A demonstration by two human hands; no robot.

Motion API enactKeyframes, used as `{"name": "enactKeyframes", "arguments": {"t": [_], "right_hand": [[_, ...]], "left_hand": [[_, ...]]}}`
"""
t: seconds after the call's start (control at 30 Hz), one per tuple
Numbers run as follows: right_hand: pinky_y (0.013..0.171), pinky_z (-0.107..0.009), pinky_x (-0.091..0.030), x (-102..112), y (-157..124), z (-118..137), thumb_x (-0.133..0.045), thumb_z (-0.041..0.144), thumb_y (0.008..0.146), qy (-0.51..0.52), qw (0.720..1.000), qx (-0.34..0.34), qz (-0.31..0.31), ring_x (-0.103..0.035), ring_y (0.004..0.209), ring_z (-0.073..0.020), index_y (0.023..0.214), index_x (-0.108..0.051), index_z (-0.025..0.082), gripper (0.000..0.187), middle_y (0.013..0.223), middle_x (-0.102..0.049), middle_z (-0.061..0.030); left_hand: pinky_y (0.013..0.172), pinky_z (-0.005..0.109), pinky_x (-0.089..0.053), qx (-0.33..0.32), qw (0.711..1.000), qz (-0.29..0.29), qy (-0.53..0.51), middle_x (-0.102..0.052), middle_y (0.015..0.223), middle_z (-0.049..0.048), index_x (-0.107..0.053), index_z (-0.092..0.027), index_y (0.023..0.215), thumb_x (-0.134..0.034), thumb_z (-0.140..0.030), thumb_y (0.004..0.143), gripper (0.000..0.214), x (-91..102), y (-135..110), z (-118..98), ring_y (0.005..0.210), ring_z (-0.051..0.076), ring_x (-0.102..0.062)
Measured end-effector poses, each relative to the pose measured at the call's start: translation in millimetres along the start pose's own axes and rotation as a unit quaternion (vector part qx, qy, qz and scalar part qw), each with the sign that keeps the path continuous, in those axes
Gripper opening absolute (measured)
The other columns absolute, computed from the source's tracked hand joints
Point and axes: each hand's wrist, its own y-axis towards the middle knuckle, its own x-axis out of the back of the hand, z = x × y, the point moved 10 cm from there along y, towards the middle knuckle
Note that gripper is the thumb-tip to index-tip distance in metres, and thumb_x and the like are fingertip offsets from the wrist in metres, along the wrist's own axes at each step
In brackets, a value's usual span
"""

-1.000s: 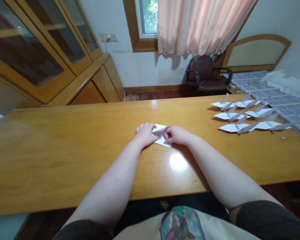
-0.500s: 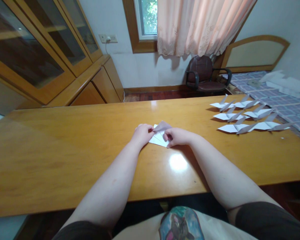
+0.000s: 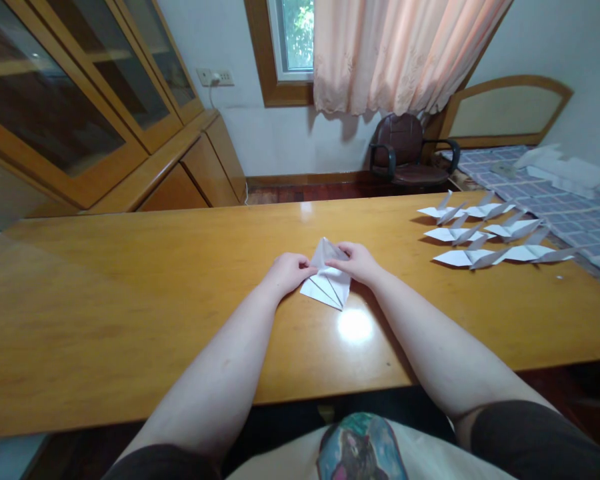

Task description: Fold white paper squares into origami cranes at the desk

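Observation:
A partly folded sheet of white origami paper [image 3: 327,287] lies on the wooden table in front of me, with crease lines across its near half and a shaded flap standing up to a point at the far side. My left hand [image 3: 291,272] pinches its left edge between thumb and fingers. On the right edge of the raised flap, my right hand [image 3: 357,262] is closed with thumb and fingertips on the paper. Parts of the flap's side edges are hidden under the fingers.
Several folded paper cranes [image 3: 463,259] stand in rows at the table's right end. Beyond the wooden table [image 3: 130,320] are a brown armchair [image 3: 405,150] and a bed with a checked cover [image 3: 570,207]. A glass-door cabinet [image 3: 175,160] stands at the left.
My right hand has moved from the paper's near right part up to the flap's right edge. The flap now stands as a taller point, and more of the creased near half shows.

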Motion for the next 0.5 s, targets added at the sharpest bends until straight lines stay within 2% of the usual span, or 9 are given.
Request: {"name": "enactKeyframes", "arguments": {"t": [0.1, 0.2, 0.37, 0.5], "right_hand": [[0.059, -0.026, -0.039, -14, -2, -11, -0.069, 0.047, 0.067, 0.039, 0.997, -0.069, 0.026, -0.055, 0.067, -0.0165, 0.076, -0.065, 0.016, 0.033, 0.072, -0.064, -0.0022], [0.057, -0.024, -0.039, -14, -3, -13, -0.069, 0.046, 0.066, 0.043, 0.994, -0.096, 0.022, -0.056, 0.066, -0.0160, 0.075, -0.065, 0.015, 0.033, 0.073, -0.065, -0.0029], [0.056, -0.023, -0.039, -13, -5, -9, -0.070, 0.045, 0.064, 0.060, 0.992, -0.101, 0.045, -0.055, 0.064, -0.0148, 0.077, -0.066, 0.014, 0.034, 0.072, -0.065, -0.0025], [0.051, -0.023, -0.035, -11, -7, -11, -0.068, 0.047, 0.063, 0.055, 0.991, -0.113, 0.052, -0.050, 0.057, -0.0120, 0.070, -0.064, 0.013, 0.034, 0.065, -0.060, 0.0000]], "left_hand": [[0.056, 0.026, -0.030, -0.047, 0.999, 0.024, 0.006, -0.062, 0.062, 0.0013, -0.069, -0.017, 0.069, -0.052, -0.051, 0.081, 0.039, -4.8, -1, -12, 0.058, 0.014, -0.050], [0.054, 0.026, -0.029, -0.070, 0.997, 0.024, -0.012, -0.059, 0.060, 0.0003, -0.067, -0.017, 0.067, -0.046, -0.049, 0.084, 0.042, -5.3, -1, -18, 0.057, 0.013, -0.048], [0.058, 0.027, -0.033, -0.030, 0.998, 0.017, -0.046, -0.065, 0.068, 0.0018, -0.070, -0.017, 0.074, -0.053, -0.048, 0.081, 0.036, -5.5, -1, -10, 0.062, 0.015, -0.053], [0.056, 0.027, -0.033, -0.037, 0.998, 0.036, -0.046, -0.062, 0.063, 0.0003, -0.068, -0.017, 0.068, -0.057, -0.045, 0.078, 0.032, -9.6, -2, -12, 0.059, 0.014, -0.051]]}}
